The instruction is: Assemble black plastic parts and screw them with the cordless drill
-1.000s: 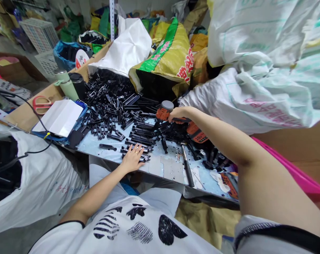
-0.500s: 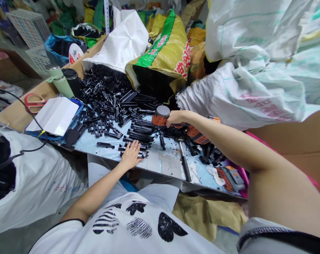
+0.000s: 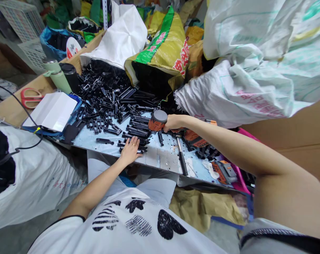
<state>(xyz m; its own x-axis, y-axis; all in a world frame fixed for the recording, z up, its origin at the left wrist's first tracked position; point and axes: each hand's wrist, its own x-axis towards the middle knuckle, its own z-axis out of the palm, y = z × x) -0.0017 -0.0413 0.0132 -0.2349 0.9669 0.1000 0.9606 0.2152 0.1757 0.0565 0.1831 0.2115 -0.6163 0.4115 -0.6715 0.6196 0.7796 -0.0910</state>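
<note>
My right hand [image 3: 173, 122] is wrapped around an orange-and-black cordless power driver [image 3: 158, 121]. The driver's head is above the right end of a row of black slotted bars [image 3: 139, 128], and its tip is hidden. Lying flat with fingers stretched out, my left hand [image 3: 130, 151] rests on the near bars of that row. A single black bar [image 3: 104, 141] lies left of my hand, and another black piece [image 3: 160, 138] is just under the driver. Behind the row spreads a heap of loose black parts [image 3: 102, 95].
A black-handled metal tool [image 3: 182, 159] and a spare battery [image 3: 225, 172] lie at the right. White paper [image 3: 53, 111], red scissors [image 3: 30, 98] and a green bottle [image 3: 58, 76] stand or lie left. A yellow sack [image 3: 167, 49] and white sacks [image 3: 244, 88] border the back.
The driver in my right hand has come down slightly toward me over the row. My left hand stays on the bars. The whole view has shifted a little.
</note>
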